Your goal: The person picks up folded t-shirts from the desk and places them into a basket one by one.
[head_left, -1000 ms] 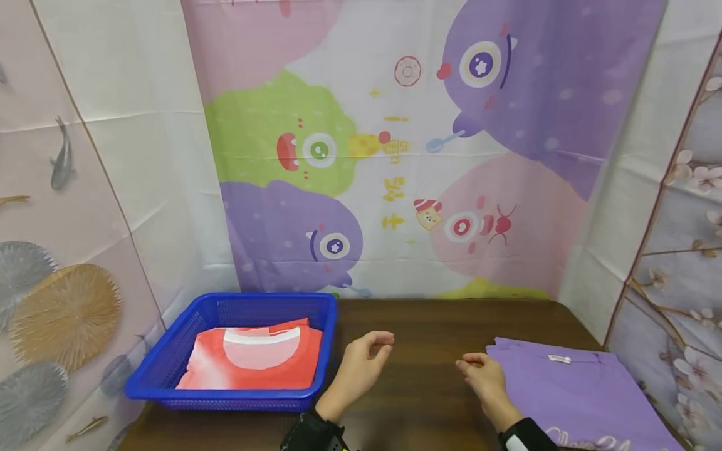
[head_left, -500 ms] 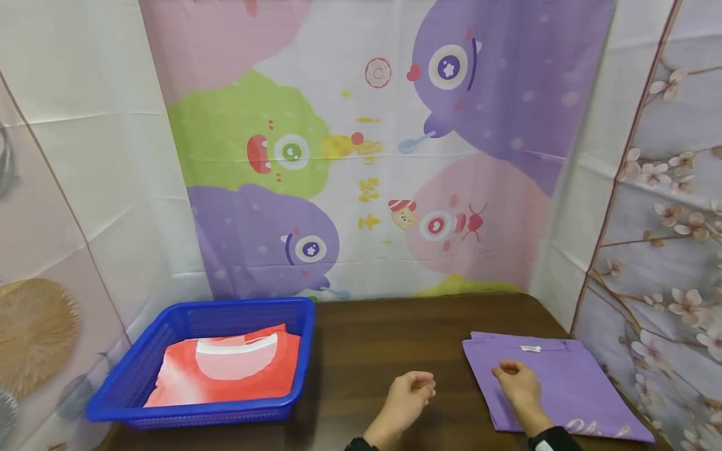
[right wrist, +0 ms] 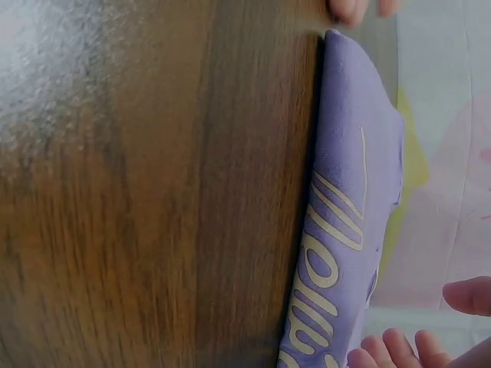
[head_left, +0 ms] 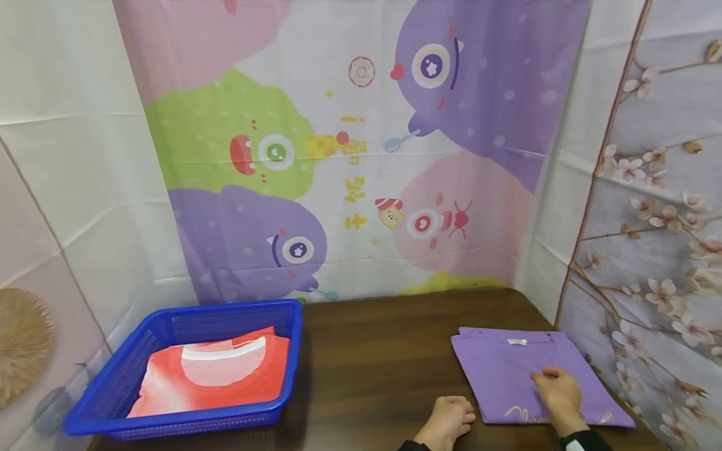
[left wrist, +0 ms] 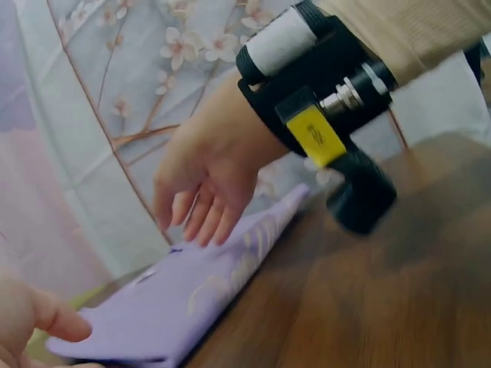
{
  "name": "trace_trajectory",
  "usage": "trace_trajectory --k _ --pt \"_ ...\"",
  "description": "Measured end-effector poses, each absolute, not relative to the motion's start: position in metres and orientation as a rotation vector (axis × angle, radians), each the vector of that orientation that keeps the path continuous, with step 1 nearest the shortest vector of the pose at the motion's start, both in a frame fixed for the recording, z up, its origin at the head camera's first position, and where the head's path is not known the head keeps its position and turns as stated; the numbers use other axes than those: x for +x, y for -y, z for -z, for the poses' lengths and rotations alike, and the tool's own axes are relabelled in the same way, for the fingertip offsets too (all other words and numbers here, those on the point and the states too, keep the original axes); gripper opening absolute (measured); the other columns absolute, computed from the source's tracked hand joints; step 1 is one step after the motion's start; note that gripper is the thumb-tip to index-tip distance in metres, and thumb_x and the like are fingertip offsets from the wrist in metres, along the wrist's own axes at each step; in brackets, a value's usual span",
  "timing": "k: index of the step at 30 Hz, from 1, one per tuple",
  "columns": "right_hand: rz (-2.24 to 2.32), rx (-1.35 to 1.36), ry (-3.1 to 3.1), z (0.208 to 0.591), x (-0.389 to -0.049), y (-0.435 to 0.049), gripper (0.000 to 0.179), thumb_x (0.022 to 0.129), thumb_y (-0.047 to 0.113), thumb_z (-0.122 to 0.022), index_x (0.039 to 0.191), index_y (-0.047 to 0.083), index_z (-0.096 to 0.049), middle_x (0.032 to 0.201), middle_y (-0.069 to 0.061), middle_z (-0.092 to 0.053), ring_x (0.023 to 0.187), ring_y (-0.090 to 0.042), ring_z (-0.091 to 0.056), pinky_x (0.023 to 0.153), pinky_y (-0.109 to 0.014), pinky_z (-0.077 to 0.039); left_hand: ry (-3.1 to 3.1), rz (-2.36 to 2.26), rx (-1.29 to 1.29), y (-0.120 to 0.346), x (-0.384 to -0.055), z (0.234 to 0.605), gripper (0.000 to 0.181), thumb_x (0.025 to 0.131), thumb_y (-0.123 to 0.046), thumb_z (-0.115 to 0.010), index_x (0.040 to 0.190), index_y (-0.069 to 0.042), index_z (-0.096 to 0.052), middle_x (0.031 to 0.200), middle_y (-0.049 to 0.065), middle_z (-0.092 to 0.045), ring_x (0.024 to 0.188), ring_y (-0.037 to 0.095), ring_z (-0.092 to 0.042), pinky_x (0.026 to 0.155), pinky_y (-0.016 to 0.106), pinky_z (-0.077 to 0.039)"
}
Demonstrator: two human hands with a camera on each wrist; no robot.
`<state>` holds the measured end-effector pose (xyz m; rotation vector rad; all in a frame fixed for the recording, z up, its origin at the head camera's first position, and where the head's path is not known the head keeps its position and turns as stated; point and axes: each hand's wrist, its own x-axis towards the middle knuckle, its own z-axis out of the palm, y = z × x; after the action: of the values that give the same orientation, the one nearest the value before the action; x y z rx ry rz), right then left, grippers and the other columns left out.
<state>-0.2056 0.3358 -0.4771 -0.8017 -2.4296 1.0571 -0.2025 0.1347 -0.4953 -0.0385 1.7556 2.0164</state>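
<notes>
A folded purple shirt with a white neck label and pale script lettering lies on the right of the table. My right hand hovers over it with loosely bent fingers; in the left wrist view a gap shows below that hand. Just off the shirt's near left corner is my left hand, its fingers relaxed and holding nothing. The right wrist view shows the shirt's lettered front edge, with the right fingers beside it and left fingertips at the top.
On the left of the brown wooden table stands a blue plastic basket. A folded red and pink shirt lies inside it. Printed cloths hang behind and at both sides, including the blossom-patterned cloth at the right.
Both hands have moved right, the right hand from beside the purple shirt to above it and the left to its near corner. The head view has turned right.
</notes>
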Motion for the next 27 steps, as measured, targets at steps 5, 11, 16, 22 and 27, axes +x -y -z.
trace_trajectory --k 5,11,16,22,27 --pt "-1.086 -0.780 2.421 0.473 -0.208 -0.327 0.042 0.083 0.016 -0.061 0.112 -0.014 -0.059 0.106 -0.032 -0.065 0.103 -0.052 -0.056 0.088 -0.050 -0.042 -1.751 -2.041 -0.182 -0.149 -0.203 0.490 0.040 0.080 0.002 -0.048 0.116 0.021 -0.048 0.112 0.034 -0.062 0.106 0.043 -0.064 0.091 0.049 -0.053" --pt "-1.140 -0.769 2.378 0.470 -0.212 -0.316 0.041 0.082 0.015 -0.063 0.112 -0.013 -0.061 0.102 -0.031 -0.067 0.096 -0.048 -0.060 0.081 -0.043 -0.045 -1.836 -1.947 -0.309 -0.156 -0.212 0.479 0.030 0.078 0.000 -0.055 0.106 0.010 -0.052 0.084 0.018 -0.060 0.069 0.020 -0.058 0.062 0.025 -0.051" --pt "-1.160 -0.765 2.360 0.468 -0.210 -0.312 0.041 0.082 0.014 -0.064 0.111 -0.014 -0.061 0.098 -0.031 -0.068 0.093 -0.046 -0.060 0.077 -0.039 -0.045 -1.896 -1.868 -0.335 -0.168 -0.218 0.480 0.023 0.078 0.003 -0.061 0.100 0.007 -0.054 0.082 0.013 -0.060 0.061 0.013 -0.048 0.060 0.025 -0.050" --pt "-1.181 -0.742 2.377 0.465 -0.206 -0.307 0.041 0.081 0.014 -0.065 0.111 -0.014 -0.062 0.095 -0.029 -0.069 0.074 -0.026 -0.062 0.069 -0.027 -0.041 -1.996 -1.995 -0.425 -0.170 -0.215 0.491 0.022 0.070 0.011 -0.068 0.086 0.008 -0.054 0.075 0.018 -0.065 0.067 0.024 -0.067 0.056 0.031 -0.058" --pt "-1.266 -0.789 2.360 0.469 -0.206 -0.313 0.042 0.082 0.015 -0.064 0.113 -0.014 -0.061 0.093 -0.029 -0.068 0.078 -0.026 -0.060 0.068 -0.024 -0.039 -1.916 -2.117 -0.484 -0.165 -0.215 0.497 0.027 0.069 0.015 -0.071 0.089 0.012 -0.053 0.075 0.021 -0.066 0.069 0.027 -0.069 0.052 0.030 -0.057"
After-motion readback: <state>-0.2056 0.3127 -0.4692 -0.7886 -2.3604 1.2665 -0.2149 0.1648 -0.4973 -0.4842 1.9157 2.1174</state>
